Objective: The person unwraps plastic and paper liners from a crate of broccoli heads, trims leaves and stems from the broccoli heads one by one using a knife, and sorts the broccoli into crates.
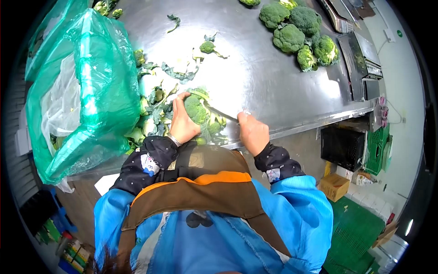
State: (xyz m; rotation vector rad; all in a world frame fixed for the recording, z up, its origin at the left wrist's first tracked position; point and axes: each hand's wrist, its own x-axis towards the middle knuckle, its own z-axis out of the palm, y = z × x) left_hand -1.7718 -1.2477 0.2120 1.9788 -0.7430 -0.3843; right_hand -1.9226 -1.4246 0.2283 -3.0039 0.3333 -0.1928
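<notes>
Close to the table's front edge, my left hand (183,119) is closed around the side of a broccoli head (196,109). In my right hand (253,132) is a knife (224,112), gripped by its handle, which my fist mostly hides. Its narrow blade points left and lies against the broccoli's stem and leaves. Cut leaves and stalk trimmings (159,105) are heaped just left of my left hand. More loose leaves (180,73) and a small floret (207,47) are scattered farther back on the metal table (255,82).
A green plastic bag (107,77) covers a container on the left. Several broccoli heads (292,36) are grouped at the back right, beside a scale-like device (360,57). A black crate (343,148), cardboard box (334,187) and green plastic pallet (353,228) stand at lower right.
</notes>
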